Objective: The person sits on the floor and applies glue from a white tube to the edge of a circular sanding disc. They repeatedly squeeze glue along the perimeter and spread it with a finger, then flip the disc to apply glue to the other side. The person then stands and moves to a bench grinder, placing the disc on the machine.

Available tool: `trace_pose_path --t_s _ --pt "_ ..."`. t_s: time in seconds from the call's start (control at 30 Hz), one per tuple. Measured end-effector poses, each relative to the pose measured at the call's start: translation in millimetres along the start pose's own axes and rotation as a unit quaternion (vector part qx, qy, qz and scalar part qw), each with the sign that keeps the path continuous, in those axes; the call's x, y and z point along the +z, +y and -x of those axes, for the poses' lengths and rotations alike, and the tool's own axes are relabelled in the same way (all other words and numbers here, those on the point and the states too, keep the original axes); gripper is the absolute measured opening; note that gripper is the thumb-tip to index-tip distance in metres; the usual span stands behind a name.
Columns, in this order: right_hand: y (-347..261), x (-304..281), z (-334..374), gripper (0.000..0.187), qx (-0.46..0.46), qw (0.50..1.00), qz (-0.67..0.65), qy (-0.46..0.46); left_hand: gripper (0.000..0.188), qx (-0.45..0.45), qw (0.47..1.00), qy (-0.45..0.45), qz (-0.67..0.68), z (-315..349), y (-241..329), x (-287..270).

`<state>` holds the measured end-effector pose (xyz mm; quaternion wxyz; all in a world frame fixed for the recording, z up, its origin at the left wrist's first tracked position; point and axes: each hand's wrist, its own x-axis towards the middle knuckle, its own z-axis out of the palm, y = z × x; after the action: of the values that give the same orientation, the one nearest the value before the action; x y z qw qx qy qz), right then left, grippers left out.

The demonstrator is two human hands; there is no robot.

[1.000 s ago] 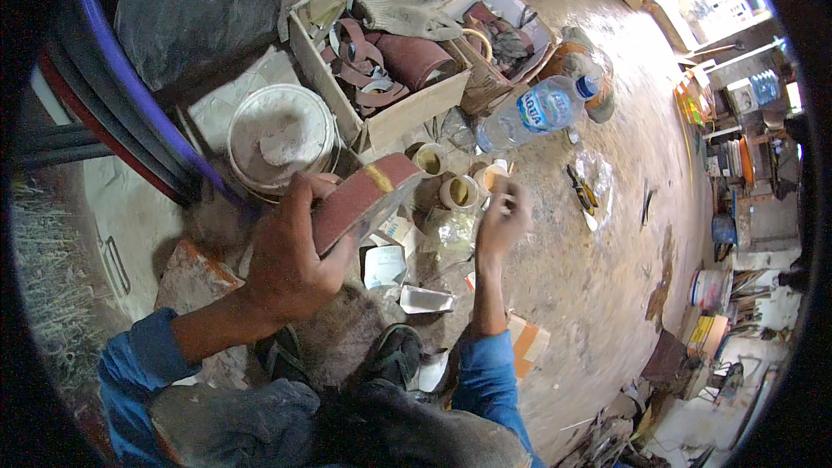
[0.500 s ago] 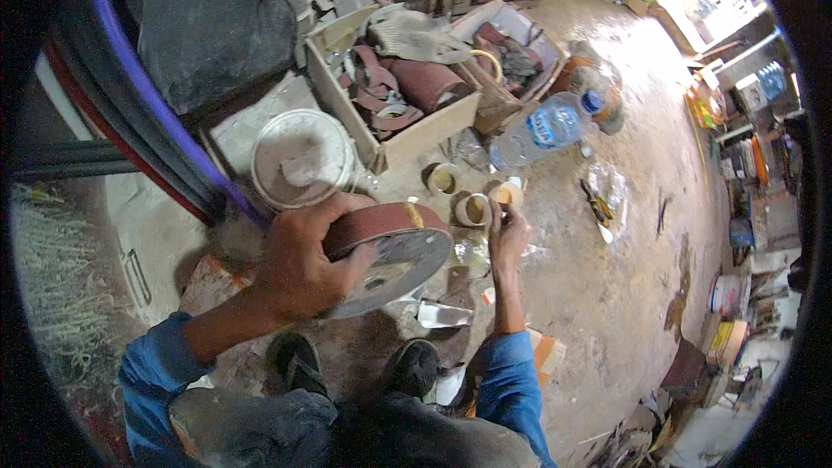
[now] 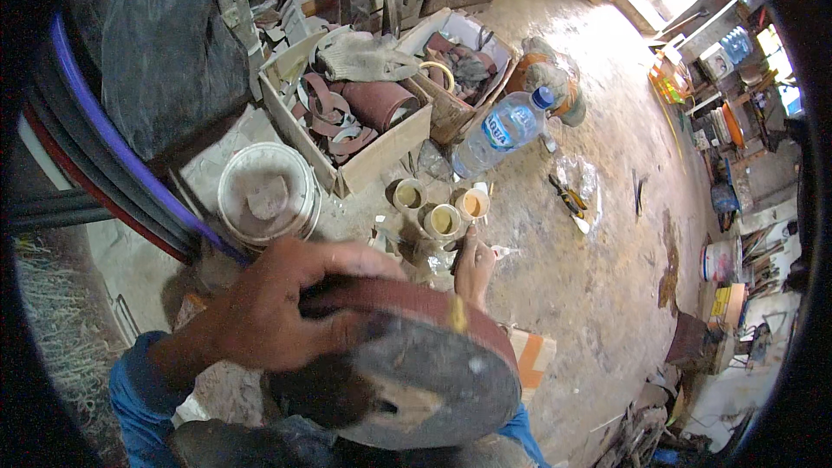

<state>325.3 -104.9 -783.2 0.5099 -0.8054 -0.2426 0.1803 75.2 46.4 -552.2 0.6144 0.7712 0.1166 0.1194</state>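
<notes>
Half a second ago, the big round disc (image 3: 433,381) was up higher and looked smaller. Now it is lower and nearer the head, over the lap, and its flat gray side shows more. It hides the white scrap and the right foot that showed before. The left hand (image 3: 290,303) is holding the disc tight by its edge, on the red-brown sandpaper band (image 3: 490,329) (there is a yellow spot (image 3: 458,315) on the band). That arm comes in from the lower left, with the back of the hand on top.

The right hand (image 3: 474,267) is just beside the small cups (image 3: 442,222), as it was half a second ago. Its fingers point away, near the cup with orange stuff (image 3: 473,203). I can't tell if it grips anything. The disc hides most of its arm.
</notes>
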Motion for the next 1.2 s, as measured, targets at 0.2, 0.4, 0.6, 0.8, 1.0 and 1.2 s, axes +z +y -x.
trace_pose_path --t_s 0.2,0.4,0.6,0.8,1.0,1.2 --pt "-12.6 -0.2 11.2 0.032 -0.071 0.997 -0.015 0.001 0.042 0.022 1.000 0.014 -0.016 12.6 31.7 -5.0" --pt "-21.3 -0.4 9.9 0.018 -0.099 0.993 -0.052 0.033 0.052 0.089 0.996 0.017 -0.006 17.6 21.1 -8.6" --pt "-76.6 -52.2 33.7 0.025 -0.035 0.953 -0.301 0.027 0.055 0.093 0.991 0.083 -0.044 17.4 -6.5 -3.0" --pt "-132.9 -91.9 92.4 0.018 -0.277 0.918 -0.284 0.011 0.058 0.084 0.987 0.093 -0.103 17.9 -2.1 1.5" --pt "-162.3 -85.8 104.4 0.026 -0.378 0.900 -0.218 0.002 0.052 0.059 0.991 0.069 -0.102 22.4 12.0 6.2" --pt "-167.7 -79.1 79.8 0.052 -0.354 0.922 -0.024 -0.155 0.046 -0.031 0.998 0.039 -0.023 10.7 -15.0 5.0"
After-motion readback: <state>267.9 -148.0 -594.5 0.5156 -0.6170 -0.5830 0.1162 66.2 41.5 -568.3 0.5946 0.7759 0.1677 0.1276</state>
